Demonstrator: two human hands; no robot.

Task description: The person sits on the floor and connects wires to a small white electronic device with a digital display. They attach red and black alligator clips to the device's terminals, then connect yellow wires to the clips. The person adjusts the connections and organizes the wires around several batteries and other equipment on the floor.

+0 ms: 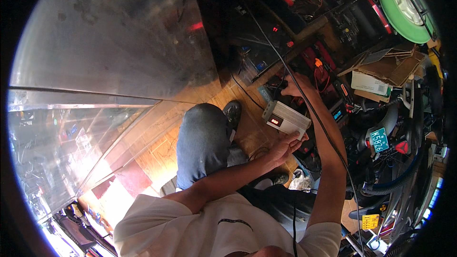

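My left hand (284, 149) is closed on the near end of a silver metal box (291, 115) with a ribbed case. A small lit red display (274, 122) glows on the box's left part. Beyond the box, my right hand (301, 85) reaches among dark gear and cables. Its thumb and fingers are bent together at a dark spot, and what they pinch is too dim to make out. A black cable (312, 107) hangs across my right forearm. Another thin black cable (245, 90) runs over the floor toward the box's far left end.
A large grey metal panel (119, 33) fills the left. At far right are a green-rimmed wheel (403, 12), torn cardboard (392, 64) and parked scooters with a green plate (379, 140). Red cables (320, 74) and dark cases crowd the right. Wooden-looking floor (247, 135) shows beside my knee.
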